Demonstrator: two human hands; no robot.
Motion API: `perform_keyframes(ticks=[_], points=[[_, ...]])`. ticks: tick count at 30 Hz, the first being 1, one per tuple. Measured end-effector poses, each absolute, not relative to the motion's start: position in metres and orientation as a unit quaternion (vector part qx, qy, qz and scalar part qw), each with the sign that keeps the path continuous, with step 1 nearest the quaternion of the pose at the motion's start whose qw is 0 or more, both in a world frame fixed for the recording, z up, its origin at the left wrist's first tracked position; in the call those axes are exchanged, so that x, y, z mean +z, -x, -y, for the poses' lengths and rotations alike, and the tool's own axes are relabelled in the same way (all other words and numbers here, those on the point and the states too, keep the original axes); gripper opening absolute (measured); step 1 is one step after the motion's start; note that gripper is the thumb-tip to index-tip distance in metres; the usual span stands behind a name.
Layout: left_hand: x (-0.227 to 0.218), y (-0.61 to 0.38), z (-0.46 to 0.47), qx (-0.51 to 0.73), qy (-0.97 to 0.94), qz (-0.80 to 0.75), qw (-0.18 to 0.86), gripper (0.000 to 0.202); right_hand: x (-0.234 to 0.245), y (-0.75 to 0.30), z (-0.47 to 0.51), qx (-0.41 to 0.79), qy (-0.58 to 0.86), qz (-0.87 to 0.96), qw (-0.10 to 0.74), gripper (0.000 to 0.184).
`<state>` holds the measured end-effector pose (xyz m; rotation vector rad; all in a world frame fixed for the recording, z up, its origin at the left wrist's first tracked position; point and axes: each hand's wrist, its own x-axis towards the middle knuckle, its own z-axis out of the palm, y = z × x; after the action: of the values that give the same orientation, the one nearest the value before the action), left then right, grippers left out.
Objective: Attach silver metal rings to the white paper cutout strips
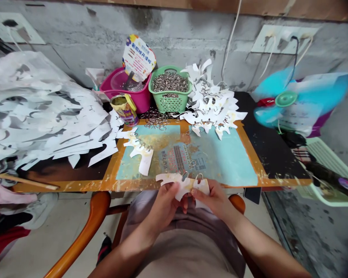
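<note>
Both hands hold one white cut-out piece (169, 178) with scalloped edges, just over the table's front edge. My left hand (168, 200) pinches its left and middle part between thumb and fingers. At the right end, my right hand (210, 195) is closed on the same piece. Two metal rings (199, 177) stand up from the piece's upper edge. A loose ring (192, 163) lies on the mat beyond it. Another white cut-out (142, 150) with several rings along its edge lies to the left on the blue mat (229, 154).
A large heap of white cut-outs (46, 112) covers the left side. At the back stand a yellow can (124, 110), a pink basket (142, 96) and a green basket (171, 101) full of metal rings. Ringed cut-outs (211, 104) are piled beside it. A blue fan (285, 98) stands right.
</note>
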<state>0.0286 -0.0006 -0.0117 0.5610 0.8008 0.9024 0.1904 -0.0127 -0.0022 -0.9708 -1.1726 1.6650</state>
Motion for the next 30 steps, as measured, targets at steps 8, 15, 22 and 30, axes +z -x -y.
perform_keyframes(ticks=[8,15,22,30], points=[[-0.01,-0.029,0.002,0.477,-0.295,-0.387,0.732,0.051,-0.002,-0.197,0.015,0.597,0.477,0.432,0.48,0.039],[-0.002,-0.038,0.001,0.47,-0.355,-0.499,0.636,0.036,0.007,-0.197,0.02,0.521,0.454,0.541,0.479,0.025],[0.007,-0.028,-0.004,0.414,-0.439,-0.509,0.613,0.038,0.019,-0.213,0.011,0.227,0.445,0.747,0.438,0.027],[0.003,-0.03,-0.001,0.433,-0.473,-0.471,0.605,0.026,0.025,-0.209,0.012,0.222,0.482,0.739,0.415,0.011]])
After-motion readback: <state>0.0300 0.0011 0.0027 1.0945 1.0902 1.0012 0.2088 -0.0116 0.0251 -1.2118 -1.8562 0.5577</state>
